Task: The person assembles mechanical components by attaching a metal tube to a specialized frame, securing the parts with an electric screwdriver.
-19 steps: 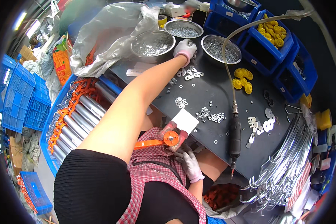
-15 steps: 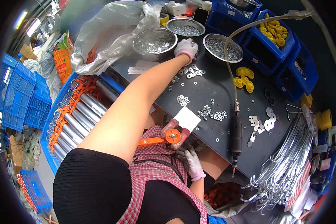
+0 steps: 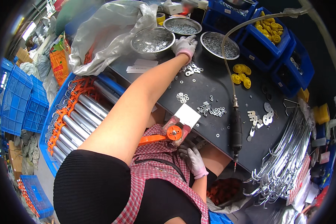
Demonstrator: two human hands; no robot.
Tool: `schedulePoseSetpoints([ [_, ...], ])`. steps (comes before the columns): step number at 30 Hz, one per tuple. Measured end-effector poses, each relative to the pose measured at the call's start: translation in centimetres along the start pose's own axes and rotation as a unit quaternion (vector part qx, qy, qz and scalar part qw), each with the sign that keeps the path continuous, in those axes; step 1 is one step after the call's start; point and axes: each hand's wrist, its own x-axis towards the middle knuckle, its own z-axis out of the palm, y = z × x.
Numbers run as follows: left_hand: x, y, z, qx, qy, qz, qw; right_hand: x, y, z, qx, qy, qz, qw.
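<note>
My left hand (image 3: 184,44), fingers curled, reaches between steel bowls (image 3: 153,40); brushing one could spill washers. Right hand (image 3: 192,156): grip unclear.

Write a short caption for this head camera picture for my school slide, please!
A gloved left hand reaches to a metal bowl while the right hand rests by an orange part.

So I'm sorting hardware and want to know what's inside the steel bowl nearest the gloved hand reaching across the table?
The steel bowl holds a loose layer of small silvery washers and nuts. The left hand rests beside its rim, covering nothing inside. What lies beneath the top layer cannot be seen.
</note>
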Motion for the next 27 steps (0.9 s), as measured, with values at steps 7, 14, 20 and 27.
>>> schedulePoseSetpoints([
  [7,1.3,-1.8,1.7,-0.136,0.047,0.020,0.989,0.4,0.5,0.2,-0.012,0.022,0.012,1.000],
  [14,1.6,-2.5,0.9,-0.270,-0.039,-0.017,0.962,0.6,0.5,0.4,-0.020,0.030,0.009,0.999],
  [20,-0.2,-1.3,-1.5,-0.427,-0.105,-0.047,0.897,0.5,0.3,0.2,-0.011,0.034,0.009,0.999],
  [27,0.5,-2.1,-0.1,-0.425,-0.087,0.041,0.900,0.3,0.4,0.0,-0.021,0.058,0.014,0.998],
])
